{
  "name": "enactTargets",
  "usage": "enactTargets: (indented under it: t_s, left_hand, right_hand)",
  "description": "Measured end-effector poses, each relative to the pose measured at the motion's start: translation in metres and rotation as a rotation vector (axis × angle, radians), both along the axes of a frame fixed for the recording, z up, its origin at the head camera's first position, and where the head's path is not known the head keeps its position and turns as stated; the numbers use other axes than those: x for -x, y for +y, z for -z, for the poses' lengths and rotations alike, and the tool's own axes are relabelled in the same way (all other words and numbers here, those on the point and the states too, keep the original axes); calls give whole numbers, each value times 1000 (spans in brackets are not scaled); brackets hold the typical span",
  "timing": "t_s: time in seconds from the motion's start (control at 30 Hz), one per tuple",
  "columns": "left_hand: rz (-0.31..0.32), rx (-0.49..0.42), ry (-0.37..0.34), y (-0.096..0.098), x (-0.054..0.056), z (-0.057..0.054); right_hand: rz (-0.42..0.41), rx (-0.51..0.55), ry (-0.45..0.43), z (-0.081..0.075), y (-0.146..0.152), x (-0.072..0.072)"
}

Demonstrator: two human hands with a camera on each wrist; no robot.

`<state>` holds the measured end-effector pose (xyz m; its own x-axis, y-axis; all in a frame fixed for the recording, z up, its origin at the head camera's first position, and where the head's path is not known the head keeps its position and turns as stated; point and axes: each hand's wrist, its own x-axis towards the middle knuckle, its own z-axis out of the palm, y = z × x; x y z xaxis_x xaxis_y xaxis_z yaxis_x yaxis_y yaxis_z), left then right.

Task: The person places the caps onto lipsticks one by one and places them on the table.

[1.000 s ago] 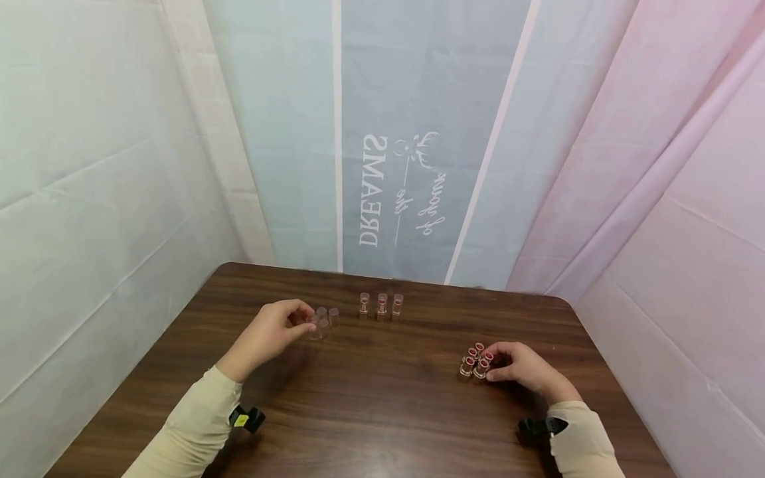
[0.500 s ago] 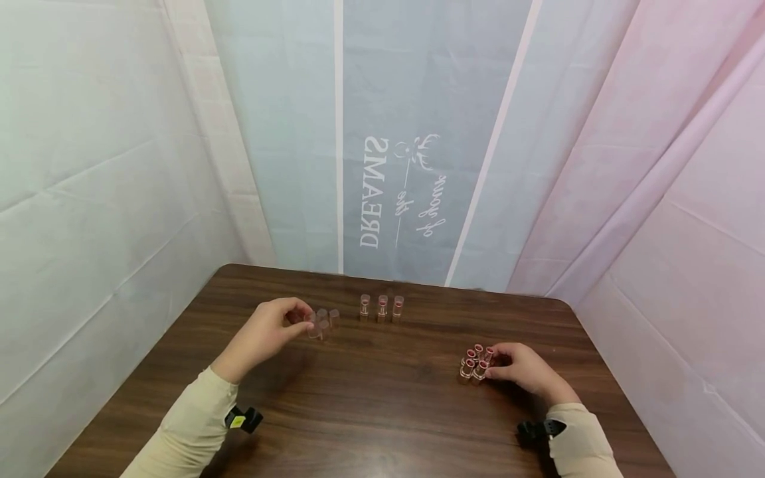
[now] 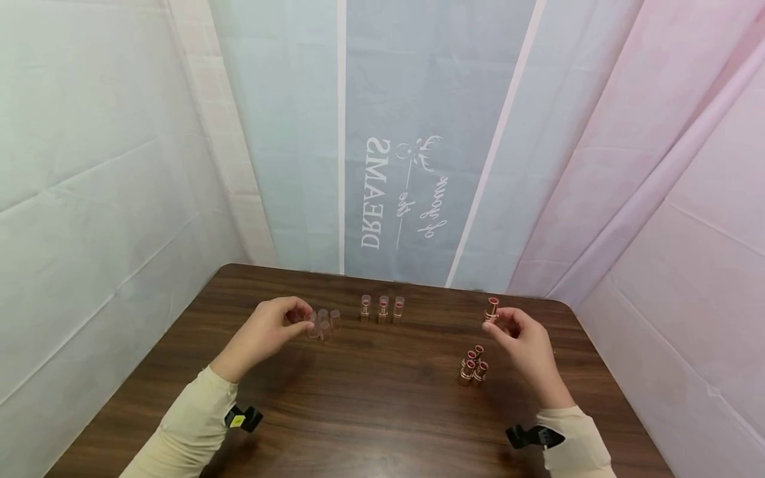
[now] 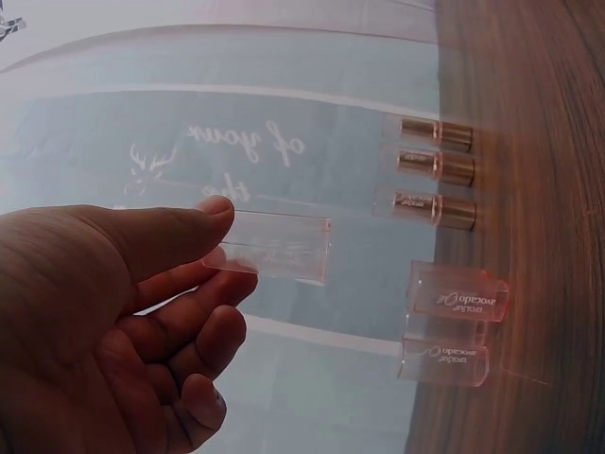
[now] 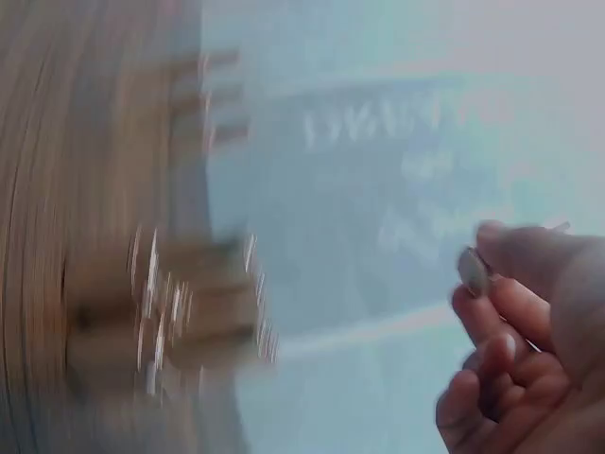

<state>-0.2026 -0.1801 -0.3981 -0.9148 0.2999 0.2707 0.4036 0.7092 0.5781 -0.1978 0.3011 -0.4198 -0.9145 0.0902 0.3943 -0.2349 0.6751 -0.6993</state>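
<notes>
In the head view, the lipstick [image 3: 492, 309] is a slim rose-gold tube without a cap, its red tip showing at the upper end, and it is held nearly upright. The right hand [image 3: 528, 345] pinches its lower part between thumb and fingers, over the far right part of the bench [image 3: 382, 411]. Four uncapped lipsticks [image 3: 471, 365] of the same make stand in a tight cluster, nearer the bench's front edge than that hand and toward its right edge. The left hand [image 3: 271, 332], well apart from the right, pinches a clear cap [image 3: 313, 325] on the left side of the bench, just beside a few standing clear caps [image 3: 335, 317]. Three capped lipsticks [image 3: 383, 309] stand in a row near the middle of the far edge, between the two hands. In the left wrist view, the pinched cap is a see-through, faintly pink tube gripped at one end by thumb and fingers, off the bench; white lettering, including "avocado", shows on the standing caps. The right wrist view is blurred: the lipstick's rounded end shows between thumb and forefinger, the cluster is smeared, and finer detail cannot be told.
</notes>
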Motion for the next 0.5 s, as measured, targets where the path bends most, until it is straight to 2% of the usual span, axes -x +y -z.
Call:
enactTargets:
  t_s: [0.1,0.2,0.37,0.5]
  left_hand:
    - [-7,15,1,2,-1,1]
    - [-6,43,15,6,-1,2]
    - [8,56,29,13,-2,4]
    - [18,51,24,17,-4,5]
  right_hand:
    - [-29,100,36,-8,-27,-9]
    - [-94,124,28,-8,-54,-19]
    - [-235,151,-34,4,-91,-33]
    - [-290,174,-31,18,-108,-36]
